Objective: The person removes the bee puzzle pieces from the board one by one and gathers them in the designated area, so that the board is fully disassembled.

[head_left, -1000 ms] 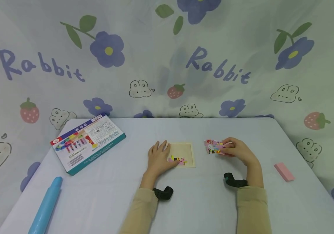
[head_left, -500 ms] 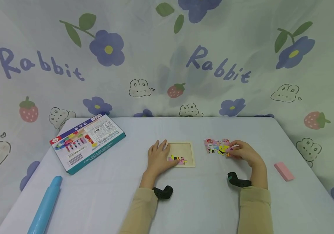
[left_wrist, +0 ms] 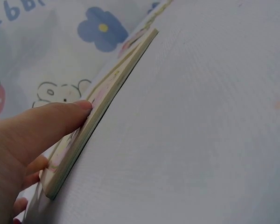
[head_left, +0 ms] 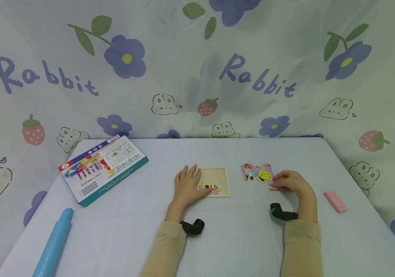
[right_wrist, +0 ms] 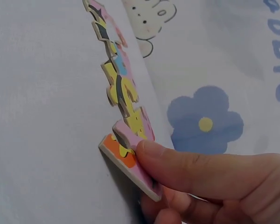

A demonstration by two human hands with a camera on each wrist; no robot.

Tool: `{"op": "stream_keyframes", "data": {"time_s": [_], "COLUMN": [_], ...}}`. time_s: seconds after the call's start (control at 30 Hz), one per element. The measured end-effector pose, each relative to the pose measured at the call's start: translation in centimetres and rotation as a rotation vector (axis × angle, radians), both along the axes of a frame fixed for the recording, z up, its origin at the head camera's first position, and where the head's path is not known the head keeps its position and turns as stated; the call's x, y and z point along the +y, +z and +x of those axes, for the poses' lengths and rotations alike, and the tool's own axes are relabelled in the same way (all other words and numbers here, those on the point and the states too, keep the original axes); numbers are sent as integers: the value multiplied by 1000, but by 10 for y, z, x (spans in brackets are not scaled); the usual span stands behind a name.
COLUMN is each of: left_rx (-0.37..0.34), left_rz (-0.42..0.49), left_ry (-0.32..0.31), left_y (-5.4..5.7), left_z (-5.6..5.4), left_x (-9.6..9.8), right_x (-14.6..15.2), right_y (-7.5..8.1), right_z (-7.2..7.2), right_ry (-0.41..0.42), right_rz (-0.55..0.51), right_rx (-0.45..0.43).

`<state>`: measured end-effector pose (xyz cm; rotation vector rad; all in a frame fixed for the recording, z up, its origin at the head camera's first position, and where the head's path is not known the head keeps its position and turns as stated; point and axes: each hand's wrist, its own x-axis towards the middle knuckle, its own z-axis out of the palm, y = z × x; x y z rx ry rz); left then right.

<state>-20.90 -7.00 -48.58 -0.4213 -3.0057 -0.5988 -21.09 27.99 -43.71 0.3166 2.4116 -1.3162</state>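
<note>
My left hand [head_left: 186,188] rests along the left side of a shallow wooden puzzle tray [head_left: 228,182], fingers spread. Its thumb lies on the near edge, over a few joined puzzle pieces [head_left: 214,189] in the tray's near left part; the hand partly hides them. Right of the tray lies a joined block of colourful puzzle pieces [head_left: 257,173] on the table. At its near right corner my right hand [head_left: 292,182] pinches a pink and orange puzzle piece [right_wrist: 122,154] between thumb and fingers. In the right wrist view this piece stands tilted close to the block's end; whether they touch I cannot tell.
A pink rectangular block [head_left: 335,201] lies on the white table [head_left: 239,246] at the right. To the left are a printed flat box [head_left: 104,169] and a blue tapered object [head_left: 53,244]. A patterned cloth [head_left: 183,69] hangs behind the table.
My right hand has moved right and slightly nearer from over the block's right part, uncovering more of the block, and now holds the pink and orange piece at its corner. The left hand stays put.
</note>
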Motion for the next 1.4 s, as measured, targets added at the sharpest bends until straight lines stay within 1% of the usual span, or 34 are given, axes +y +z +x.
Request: {"op": "stream_keyframes", "data": {"time_s": [0.1,0.33,0.57,0.8,0.9,0.97,1.07,1.17,1.23,1.4], "left_rx": [-4,-6,2,5,3,2,5,10,8,11], "left_rz": [0,8,5,19,20,17,18,27,24,16], "left_ry": [0,1,0,-9,-12,-13,-13,-14,-13,-12], "left_y": [-1,-1,0,0,0,-1,-1,-1,-1,-2], "left_z": [0,-1,0,0,0,0,0,1,0,0], "left_x": [0,0,-2,-2,-2,-2,-2,-2,-2,-2], "right_x": [-1,-2,-3,-4,-5,-7,-13,-22,-30,-53], "right_y": [0,2,0,1,1,2,2,2,2,1], "right_z": [0,0,-1,-1,-2,-4,-7,-10,-13,-18], "right_ry": [-11,21,18,31,30,38,49,67,86,140], "right_rz": [9,99,124,128,116,106,79,40,12,-5], "right_rx": [-2,5,-3,32,81,145,264,348,373,376]}}
